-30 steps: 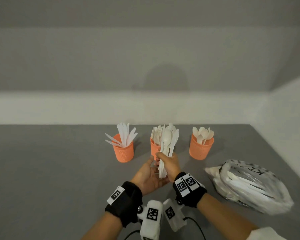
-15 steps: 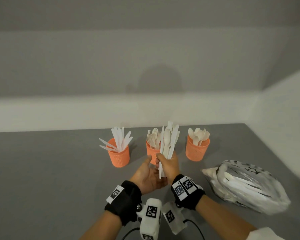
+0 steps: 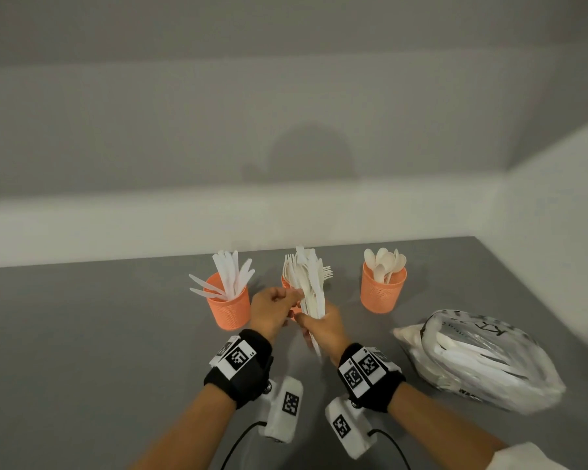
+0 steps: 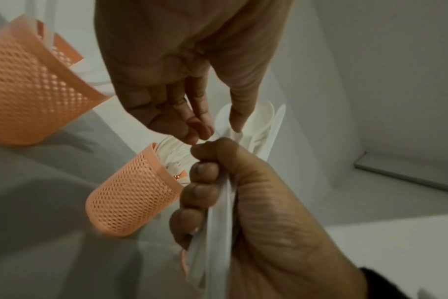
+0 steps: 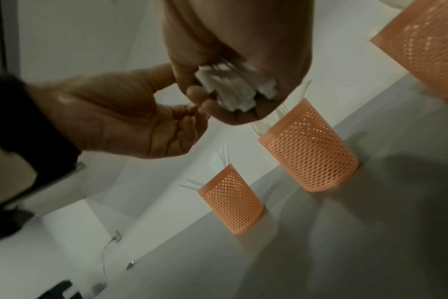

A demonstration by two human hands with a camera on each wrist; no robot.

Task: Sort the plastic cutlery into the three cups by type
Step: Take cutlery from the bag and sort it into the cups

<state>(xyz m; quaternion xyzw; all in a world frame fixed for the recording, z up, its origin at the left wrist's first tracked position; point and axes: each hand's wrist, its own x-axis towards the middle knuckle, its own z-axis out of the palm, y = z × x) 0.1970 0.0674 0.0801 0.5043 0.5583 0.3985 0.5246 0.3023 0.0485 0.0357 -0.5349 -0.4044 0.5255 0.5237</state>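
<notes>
The right hand is wrapped tightly around a mixed bundle of white plastic cutlery, holding it upright just in front of the middle cup. The left hand reaches in beside it, thumb and fingertips closing on 1 piece near the top of the bundle; whether that piece is already gripped I cannot tell.

All 3 orange mesh cups stand in a row on the grey table and each already holds a share: knives in the left cup, forks in the middle cup, spoons in the right cup. Sorting looks well under way but far from done: the handful remains, and the plastic bag to the right still holds more white cutlery.
</notes>
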